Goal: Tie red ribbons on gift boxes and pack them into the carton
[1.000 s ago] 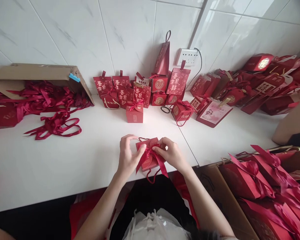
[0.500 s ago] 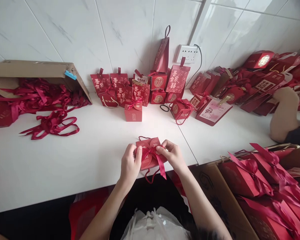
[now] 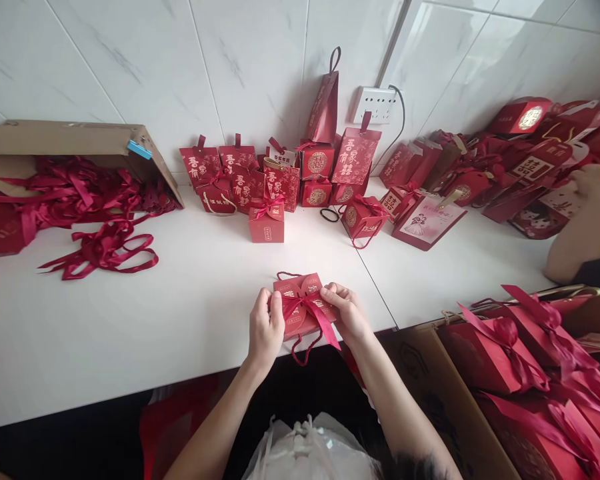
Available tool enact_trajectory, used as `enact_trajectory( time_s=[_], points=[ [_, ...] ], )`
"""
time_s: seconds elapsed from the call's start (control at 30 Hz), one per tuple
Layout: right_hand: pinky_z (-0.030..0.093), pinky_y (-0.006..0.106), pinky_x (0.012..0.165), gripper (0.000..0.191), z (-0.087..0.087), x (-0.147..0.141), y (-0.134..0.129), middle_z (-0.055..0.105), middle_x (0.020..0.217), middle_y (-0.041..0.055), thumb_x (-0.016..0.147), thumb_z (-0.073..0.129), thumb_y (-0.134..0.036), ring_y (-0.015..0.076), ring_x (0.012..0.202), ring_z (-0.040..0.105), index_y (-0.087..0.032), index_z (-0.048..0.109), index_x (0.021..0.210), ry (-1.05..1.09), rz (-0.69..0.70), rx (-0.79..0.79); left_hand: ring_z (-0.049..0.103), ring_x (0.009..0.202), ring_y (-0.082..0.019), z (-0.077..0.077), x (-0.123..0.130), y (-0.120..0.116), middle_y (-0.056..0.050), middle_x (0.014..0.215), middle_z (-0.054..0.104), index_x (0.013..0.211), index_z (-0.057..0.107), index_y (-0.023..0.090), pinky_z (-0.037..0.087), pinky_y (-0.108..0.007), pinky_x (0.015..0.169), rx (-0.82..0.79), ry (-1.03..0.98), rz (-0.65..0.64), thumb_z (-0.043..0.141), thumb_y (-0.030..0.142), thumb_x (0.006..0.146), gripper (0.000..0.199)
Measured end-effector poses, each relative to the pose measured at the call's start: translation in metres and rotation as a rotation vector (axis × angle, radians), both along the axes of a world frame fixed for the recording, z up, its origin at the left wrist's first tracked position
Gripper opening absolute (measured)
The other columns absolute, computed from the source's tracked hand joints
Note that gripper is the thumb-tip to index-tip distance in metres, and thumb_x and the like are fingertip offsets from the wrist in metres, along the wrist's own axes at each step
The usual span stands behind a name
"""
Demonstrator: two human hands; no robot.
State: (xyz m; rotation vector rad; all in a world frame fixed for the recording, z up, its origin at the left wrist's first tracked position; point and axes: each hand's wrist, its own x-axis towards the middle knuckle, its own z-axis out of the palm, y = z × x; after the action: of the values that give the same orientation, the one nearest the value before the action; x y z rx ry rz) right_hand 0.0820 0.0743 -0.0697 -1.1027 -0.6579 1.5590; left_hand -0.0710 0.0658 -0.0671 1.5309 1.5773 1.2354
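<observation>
At the near edge of the white table point(image 3: 130, 333), both hands work one small red gift box point(image 3: 300, 308). The left hand point(image 3: 265, 327) grips the box's left side, fingers closed against it; the right hand point(image 3: 347, 312) pinches the red ribbon point(image 3: 314, 312) at the box's right side, fingers together on the band. The ribbon crosses the lid and one tail hangs over the table edge; no finished bow is visible, so the tying appears partly done, with the knot or bow outstanding (judgement only). The box is flat-topped, deep red with gold print, and a cord loop shows at both its far and near edges.

To the right, below the table edge, a cardboard carton point(image 3: 445, 393) holds ribboned red boxes. Further back, a single bowed box point(image 3: 267, 223) stands alone. Behind it a cluster of red bags and boxes point(image 3: 280, 173) lines the tiled wall. Far left, loose ribbons point(image 3: 100, 247) spill from a tipped carton point(image 3: 70, 137). Far right, another person's arm point(image 3: 580, 227) reaches among further red packages.
</observation>
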Motion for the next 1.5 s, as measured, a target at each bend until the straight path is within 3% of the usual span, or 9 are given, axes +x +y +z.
enact_trajectory(
  time_s=[0.17, 0.3, 0.43, 0.57, 0.73, 0.93, 1.3, 1.4, 1.5],
  points=[
    [0.018, 0.018, 0.036, 0.046, -0.002, 0.007, 0.005, 0.036, 0.050, -0.0074, 0.063, 0.074, -0.050, 0.0052, 0.042, 0.031, -0.019, 0.040, 0.058, 0.021, 0.045, -0.030, 0.029, 0.048, -0.010, 0.003, -0.006, 0.002, 0.005, 0.055, 0.027, 0.062, 0.027, 0.022, 0.031, -0.022, 0.046, -0.160, -0.164, -0.052, 0.043, 0.045, 0.088, 0.038],
    [0.044, 0.021, 0.053, 0.042, -0.004, 0.023, 0.008, 0.050, 0.073, -0.0014, 0.072, 0.063, -0.061, 0.0131, 0.071, 0.055, -0.022, 0.051, 0.081, -0.062, 0.004, 0.132, 0.037, 0.052, -0.010, 0.006, -0.020, 0.007, 0.004, 0.059, 0.039, 0.065, 0.037, 0.020, 0.035, -0.022, 0.049, -0.256, -0.278, -0.111, 0.042, 0.051, 0.087, 0.038],
    [0.038, 0.040, 0.103, 0.092, -0.003, 0.035, 0.003, 0.036, 0.140, 0.0125, 0.056, 0.076, -0.063, 0.0250, 0.134, 0.032, -0.028, 0.035, 0.131, -0.334, 0.331, 0.446, 0.050, 0.062, -0.012, 0.008, -0.027, 0.008, 0.001, 0.069, 0.053, 0.076, 0.050, 0.019, 0.042, -0.022, 0.057, -0.265, -0.249, -0.142, 0.052, 0.050, 0.083, 0.032],
    [0.034, 0.049, 0.107, 0.114, -0.001, 0.032, -0.003, 0.020, 0.149, 0.0158, 0.059, 0.082, -0.045, 0.0276, 0.139, 0.025, -0.030, 0.009, 0.144, -0.572, 0.508, 0.511, 0.057, 0.064, -0.012, 0.014, -0.024, 0.001, 0.000, 0.070, 0.058, 0.078, 0.053, 0.018, 0.046, -0.021, 0.059, -0.158, -0.197, -0.109, 0.056, 0.042, 0.083, 0.025],
    [0.035, 0.050, 0.108, 0.103, 0.002, 0.022, -0.015, 0.024, 0.148, 0.0138, 0.068, 0.078, -0.035, 0.0282, 0.139, 0.026, -0.032, 0.010, 0.145, -0.785, 0.304, 0.662, 0.058, 0.064, -0.009, 0.029, -0.010, -0.014, 0.000, 0.072, 0.060, 0.082, 0.057, 0.019, 0.049, -0.018, 0.059, 0.479, 0.136, -0.214, 0.059, 0.018, 0.084, 0.003],
    [0.038, 0.051, 0.107, 0.097, 0.022, 0.022, -0.035, 0.022, 0.150, 0.0112, 0.073, 0.074, -0.035, 0.0302, 0.140, 0.023, -0.036, 0.009, 0.145, -0.832, 0.037, 0.840, 0.063, 0.062, -0.009, 0.044, 0.004, -0.032, 0.000, 0.073, 0.065, 0.106, 0.058, 0.016, 0.052, -0.018, 0.058, 0.921, 0.355, -0.349, 0.060, 0.004, 0.080, 0.029],
    [0.034, 0.053, 0.110, 0.097, 0.047, 0.044, -0.064, 0.028, 0.148, 0.0072, 0.066, 0.081, -0.036, 0.0313, 0.138, 0.027, -0.039, 0.020, 0.141, -0.863, -0.157, 0.918, 0.061, 0.057, -0.010, 0.069, 0.016, -0.046, 0.001, 0.072, 0.066, 0.105, 0.060, 0.020, 0.052, -0.021, 0.053, 0.964, 0.303, -0.494, 0.058, 0.012, 0.083, 0.023],
    [0.040, 0.051, 0.104, 0.098, 0.049, 0.061, -0.073, 0.036, 0.143, 0.0116, 0.059, 0.080, -0.051, 0.0336, 0.133, 0.037, -0.032, 0.025, 0.139, -0.811, -0.316, 0.673, 0.057, 0.054, -0.010, 0.071, 0.010, -0.021, 0.002, 0.064, 0.062, 0.086, 0.061, 0.021, 0.049, -0.021, 0.050, 0.915, 0.223, -0.269, 0.060, 0.015, 0.083, 0.007],
    [0.047, 0.050, 0.094, 0.077, 0.050, 0.085, -0.089, 0.049, 0.135, 0.0139, 0.073, 0.050, -0.074, 0.0325, 0.121, 0.050, -0.026, 0.039, 0.132, -0.407, -0.320, 0.294, 0.056, 0.059, -0.011, 0.069, 0.007, 0.012, 0.000, 0.068, 0.060, 0.077, 0.059, 0.018, 0.048, -0.021, 0.052, 0.664, 0.050, 0.093, 0.062, 0.025, 0.082, 0.008]
  ],
)
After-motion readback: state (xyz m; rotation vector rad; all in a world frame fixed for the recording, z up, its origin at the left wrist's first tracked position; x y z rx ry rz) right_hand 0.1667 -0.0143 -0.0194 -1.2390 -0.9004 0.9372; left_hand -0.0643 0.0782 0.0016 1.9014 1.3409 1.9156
